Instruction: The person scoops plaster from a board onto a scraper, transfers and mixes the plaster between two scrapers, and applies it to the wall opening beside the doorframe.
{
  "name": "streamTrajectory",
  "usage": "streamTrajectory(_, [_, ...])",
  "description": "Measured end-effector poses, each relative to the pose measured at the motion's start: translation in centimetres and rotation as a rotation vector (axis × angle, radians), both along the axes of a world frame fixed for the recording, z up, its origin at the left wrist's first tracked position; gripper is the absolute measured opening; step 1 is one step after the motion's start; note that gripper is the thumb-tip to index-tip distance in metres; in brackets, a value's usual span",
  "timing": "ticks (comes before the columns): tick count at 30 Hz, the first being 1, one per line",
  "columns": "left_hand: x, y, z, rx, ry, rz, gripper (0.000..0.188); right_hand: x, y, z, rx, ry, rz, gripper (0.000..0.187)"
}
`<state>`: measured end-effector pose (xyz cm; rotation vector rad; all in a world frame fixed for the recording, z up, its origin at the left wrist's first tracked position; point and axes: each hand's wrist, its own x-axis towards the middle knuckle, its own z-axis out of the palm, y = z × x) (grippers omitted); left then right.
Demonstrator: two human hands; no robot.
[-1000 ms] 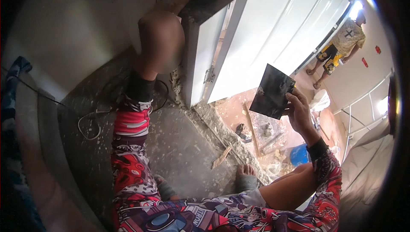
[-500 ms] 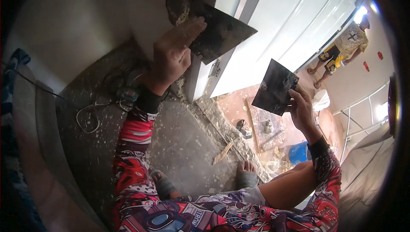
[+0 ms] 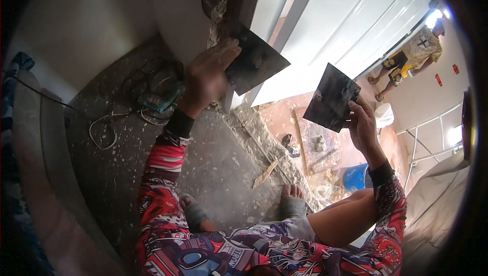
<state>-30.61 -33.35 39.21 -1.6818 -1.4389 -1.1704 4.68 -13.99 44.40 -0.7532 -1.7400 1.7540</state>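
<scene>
My left hand (image 3: 207, 78) grips the edge of a thin, flat, dark square plate (image 3: 258, 61) with pale smears on it. That plate is tilted in front of the lower end of the white door frame (image 3: 272, 4), beside a rough gap (image 3: 218, 4) between wall and frame. My fingers lie along its left edge, and the thumb is hard to make out. Over to the right, my right hand (image 3: 364, 126) pinches a second dark square plate (image 3: 331, 98) by its right edge, thumb on the face turned to me. The two plates are apart.
A white panelled door (image 3: 345, 17) stands behind the plates. On the floor lie a green power tool (image 3: 161, 98) with cords and a wood scrap (image 3: 265, 174). A mortar-marked board (image 3: 320, 144) and blue bucket (image 3: 355, 177) are right. Another person (image 3: 414, 55) stands far right.
My left hand and its plate have come down along the door frame. The right plate has shifted slightly up and right. More of the green power tool shows.
</scene>
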Motion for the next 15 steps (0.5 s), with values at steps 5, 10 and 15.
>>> streamTrajectory(5, [0.2,-0.4,-2.6,-0.053,-0.019,-0.036,0.065,0.3,0.3,-0.2,0.004,0.003,-0.029,0.024])
streamTrajectory(10, [0.4,-1.0,-6.8,-0.104,-0.025,0.011,0.063,0.3,0.2,-0.2,-0.014,0.028,0.002,0.025])
streamTrajectory(15, [0.7,-1.8,-10.8,-0.193,-0.059,0.055,0.061,-0.1,-0.4,0.1,-0.016,0.020,0.001,0.024])
